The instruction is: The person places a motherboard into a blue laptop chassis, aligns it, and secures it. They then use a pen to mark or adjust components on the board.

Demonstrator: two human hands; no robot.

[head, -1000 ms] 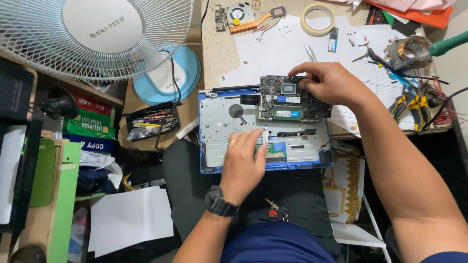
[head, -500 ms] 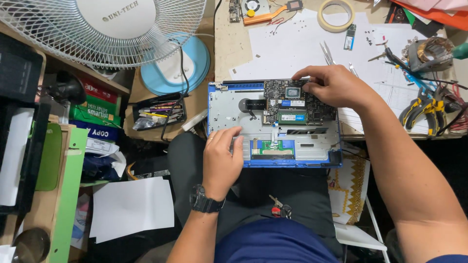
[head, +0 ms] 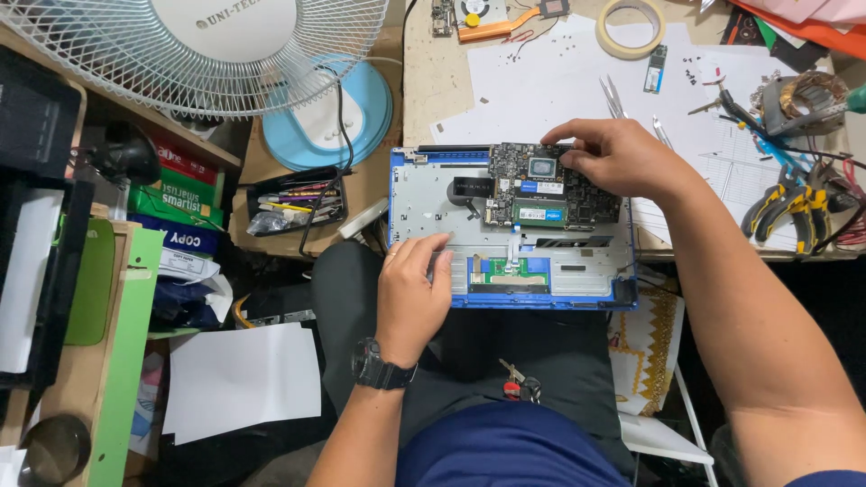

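Left hand: my left hand point(head: 413, 293), black watch on the wrist, lies palm down on the near-left corner of the opened blue laptop base with bare silver metal inside point(head: 424, 203); fingers half curled, pressing rather than gripping.
Change: half a second ago this hand sat about the same; the base has kept its overhang off the wooden bench edge point(head: 433, 90) toward my lap.
Right hand: my right hand point(head: 622, 155) has slid a little along the dark green circuit board point(head: 532, 189) in the far middle of the base; fingertips pinch its far edge, lightly closed.
Meaning: board looks loose, being seated or lifted.
Room: left of the base, black tray of pens point(head: 293, 203); right, yellow-handled pliers point(head: 785, 207); beyond, white paper point(head: 541, 81) and tape roll point(head: 631, 25).
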